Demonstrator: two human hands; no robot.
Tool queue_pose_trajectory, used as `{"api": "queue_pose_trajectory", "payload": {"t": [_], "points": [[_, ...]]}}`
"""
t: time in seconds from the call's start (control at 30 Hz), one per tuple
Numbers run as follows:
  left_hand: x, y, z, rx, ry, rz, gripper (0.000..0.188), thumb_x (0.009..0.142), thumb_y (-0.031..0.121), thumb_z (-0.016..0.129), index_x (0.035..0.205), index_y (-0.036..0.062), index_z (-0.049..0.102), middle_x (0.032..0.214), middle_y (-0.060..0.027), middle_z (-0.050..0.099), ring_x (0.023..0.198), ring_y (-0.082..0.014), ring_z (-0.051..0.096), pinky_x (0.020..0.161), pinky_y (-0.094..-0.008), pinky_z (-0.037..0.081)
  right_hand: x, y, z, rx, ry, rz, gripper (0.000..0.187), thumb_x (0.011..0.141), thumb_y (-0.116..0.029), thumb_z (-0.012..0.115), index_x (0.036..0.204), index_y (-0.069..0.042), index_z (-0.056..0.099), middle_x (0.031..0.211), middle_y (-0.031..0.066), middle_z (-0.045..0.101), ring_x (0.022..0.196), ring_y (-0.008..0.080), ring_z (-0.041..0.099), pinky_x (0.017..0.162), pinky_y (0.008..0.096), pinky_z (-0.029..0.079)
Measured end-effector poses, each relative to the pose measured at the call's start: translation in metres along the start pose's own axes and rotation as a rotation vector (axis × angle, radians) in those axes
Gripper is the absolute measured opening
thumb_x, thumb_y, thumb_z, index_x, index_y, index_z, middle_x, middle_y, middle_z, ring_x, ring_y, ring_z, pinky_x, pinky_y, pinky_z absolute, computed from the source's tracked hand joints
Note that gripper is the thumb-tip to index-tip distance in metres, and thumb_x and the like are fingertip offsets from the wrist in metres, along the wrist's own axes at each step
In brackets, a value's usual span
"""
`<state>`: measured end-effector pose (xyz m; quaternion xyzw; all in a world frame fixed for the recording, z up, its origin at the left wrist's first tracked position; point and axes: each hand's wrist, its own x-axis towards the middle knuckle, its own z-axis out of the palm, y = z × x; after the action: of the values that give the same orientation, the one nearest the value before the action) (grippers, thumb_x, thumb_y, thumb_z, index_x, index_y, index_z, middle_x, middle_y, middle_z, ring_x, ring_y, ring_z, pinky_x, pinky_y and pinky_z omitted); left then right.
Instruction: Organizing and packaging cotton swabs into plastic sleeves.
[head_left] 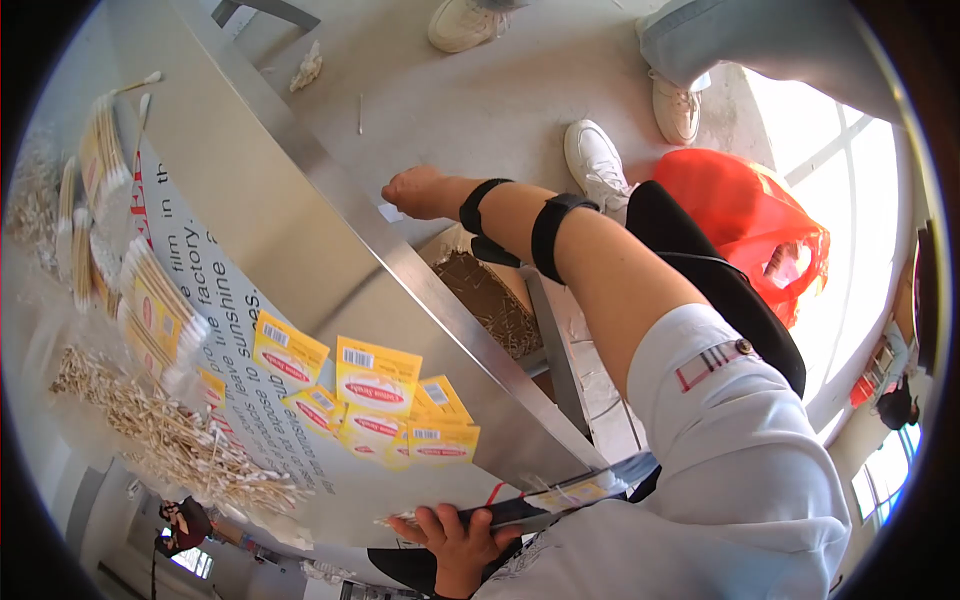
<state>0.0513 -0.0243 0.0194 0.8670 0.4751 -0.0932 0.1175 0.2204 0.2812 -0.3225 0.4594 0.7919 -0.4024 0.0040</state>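
Observation:
My left hand [455, 540] rests at the near edge of the table, its fingers spread over a dark strip there. My right hand [412, 192], on an arm with black straps [560, 235], is just past the metal table edge with its fingers curled. A small pale piece shows beneath those fingers; what it is I cannot make out. On the table lie yellow printed cards [378, 375], several overlapping. Beyond them are a pile of loose cotton swabs [170, 425] and clear bags of cotton swabs [155, 310] with yellow cards inside.
A printed white sheet [195, 240] covers part of the metal tabletop [270, 190]. Below its edge stands a cardboard box [490, 300] with cotton swabs inside. A red plastic bag [740, 210] is on the floor. Another person's legs [760, 45] and white shoes are nearby.

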Motion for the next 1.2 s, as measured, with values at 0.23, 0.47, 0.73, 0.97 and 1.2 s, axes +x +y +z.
{"api": "queue_pose_trajectory", "payload": {"t": [0.23,0.47,0.73,0.97,1.2], "points": [[-0.01,-0.006,-0.012,0.022,-0.028,0.058,0.052,0.092,0.043,0.048,0.137,0.0185,0.038,0.134,-0.0272,0.037,0.124,-0.0429,0.035,0.095,-0.0736,0.027,0.041,-0.002,0.078,-0.116,0.344,-0.019,0.013,0.081,-0.013,0.061,0.092,-0.008,0.062,0.1,0.0092,0.059,0.1,0.027,0.058,0.081,0.0368,0.049],[-0.014,-0.017,0.004,0.035,-0.042,0.068,0.049,0.093,0.038,0.048,0.136,0.0167,0.041,0.132,-0.0268,0.04,0.119,-0.0418,0.042,0.095,-0.0714,0.031,0.043,0.005,0.105,-0.186,0.39,0.15,0.016,0.083,-0.013,0.056,0.096,-0.009,0.065,0.099,0.0062,0.057,0.098,0.0211,0.053,0.077,0.0325,0.042],[-0.018,-0.017,0.021,0.064,0.017,0.017,0.053,0.093,0.044,0.044,0.138,0.0179,0.038,0.138,-0.0251,0.034,0.124,-0.0424,0.035,0.097,-0.0717,0.025,0.057,0.002,0.104,-0.143,0.395,0.103,0.015,0.082,-0.015,0.057,0.093,-0.01,0.064,0.096,0.0071,0.06,0.096,0.0228,0.056,0.075,0.034,0.045],[-0.022,-0.016,0.037,0.09,0.146,-0.024,0.057,0.093,0.05,0.039,0.14,0.0189,0.035,0.142,-0.0237,0.029,0.129,-0.0429,0.028,0.1,-0.072,0.02,0.044,0.009,0.097,0.032,0.268,0.118,0.015,0.082,-0.011,0.058,0.095,-0.007,0.063,0.099,0.0104,0.061,0.104,0.0266,0.056,0.087,0.0394,0.048],[-0.016,-0.024,0.055,0.081,0.158,-0.014,0.062,0.092,0.056,0.035,0.142,0.0199,0.033,0.147,-0.0223,0.024,0.134,-0.0434,0.022,0.102,-0.0723,0.015,0.049,0.016,0.089,-0.013,0.362,-0.07,0.02,0.082,-0.01,0.058,0.101,-0.008,0.062,0.098,0.0069,0.062,0.102,0.0255,0.058,0.088,0.0376,0.048]]}}
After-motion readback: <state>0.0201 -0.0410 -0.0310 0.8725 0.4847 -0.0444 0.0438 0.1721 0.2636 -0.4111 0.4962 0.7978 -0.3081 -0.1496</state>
